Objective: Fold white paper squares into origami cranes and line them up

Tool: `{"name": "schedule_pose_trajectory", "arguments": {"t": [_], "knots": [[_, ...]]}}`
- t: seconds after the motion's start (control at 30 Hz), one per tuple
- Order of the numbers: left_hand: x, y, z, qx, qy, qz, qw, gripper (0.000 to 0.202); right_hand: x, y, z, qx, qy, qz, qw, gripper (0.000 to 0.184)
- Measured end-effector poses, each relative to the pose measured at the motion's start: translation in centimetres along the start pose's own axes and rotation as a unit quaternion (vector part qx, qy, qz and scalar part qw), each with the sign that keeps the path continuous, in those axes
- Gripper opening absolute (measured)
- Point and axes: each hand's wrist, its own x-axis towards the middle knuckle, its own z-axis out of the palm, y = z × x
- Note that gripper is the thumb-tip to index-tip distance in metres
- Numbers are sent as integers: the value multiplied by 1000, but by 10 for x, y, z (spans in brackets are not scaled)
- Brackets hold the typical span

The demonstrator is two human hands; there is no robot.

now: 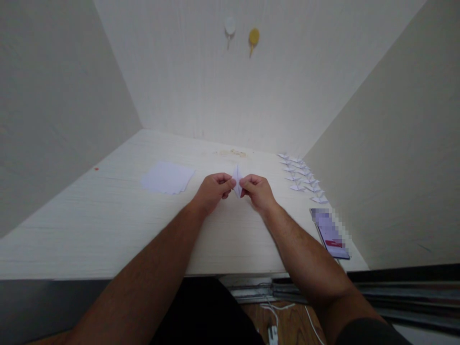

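Observation:
Between my two hands is a small piece of folded white paper (237, 183), narrow and diamond-shaped, with its points up and down. My left hand (217, 190) pinches its left side between thumb and curled fingers. On the opposite side my right hand (256, 189) grips it in the same way. A crease runs down its middle. The backs of the curled fingers hide part of the paper's lower sides.
A stack of white paper sheets (168, 177) lies left on the white desk (108, 225). Several folded paper cranes (297, 187) stand in rows at right, near the wall. Closer in rests a phone (329, 232). Two hooks, one yellow (254, 36), are on the back wall.

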Motion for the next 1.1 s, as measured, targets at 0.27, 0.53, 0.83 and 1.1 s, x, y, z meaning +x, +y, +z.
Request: {"name": "schedule_pose_trajectory", "arguments": {"t": [0.27,0.53,0.83,1.1], "knots": [[0,2,-1,14,8,3,1000,27,-3,-2,2,-32,-5,-19,999,31],[-1,0,1,32,43,25,998,28,-2,1,4,-47,27,-26,998,28],[-1,3,3,-24,78,8,997,29,-5,0,7,-117,27,-38,992,27],[-2,3,1,38,56,52,996,26,-3,-2,2,-193,48,-60,978,26]]}}
